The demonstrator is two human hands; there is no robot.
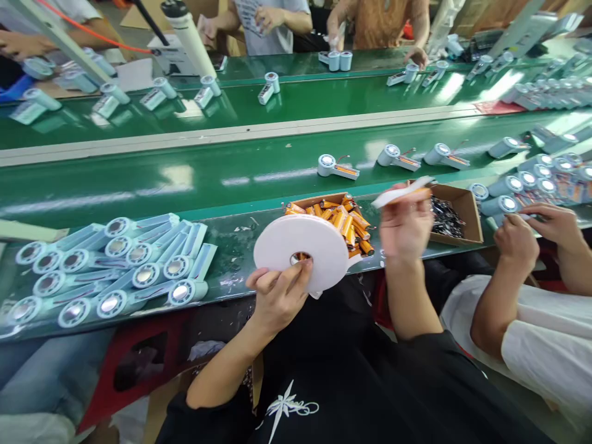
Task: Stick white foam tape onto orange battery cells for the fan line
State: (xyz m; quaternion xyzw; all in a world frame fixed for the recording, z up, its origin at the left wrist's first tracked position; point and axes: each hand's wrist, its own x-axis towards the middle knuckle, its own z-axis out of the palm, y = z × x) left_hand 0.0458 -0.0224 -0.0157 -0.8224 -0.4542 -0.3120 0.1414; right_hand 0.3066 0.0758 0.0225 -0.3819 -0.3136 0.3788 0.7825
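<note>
Gripping white tape roll [277, 246] with left fingers [298, 279], by orange cells [362, 233] at table [234, 237] edge. Pinching white strip [398, 192], perhaps a cell too, in right fingers [420, 209]. Seemingly strip handling; calling next for steady pinch.

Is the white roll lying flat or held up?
Held up: the left hand grips the white roll, fingers across the broad face turned toward the camera.

The roll [277, 246] is white, the cylinders [341, 221] orange, the belt [217, 176] green.
</note>
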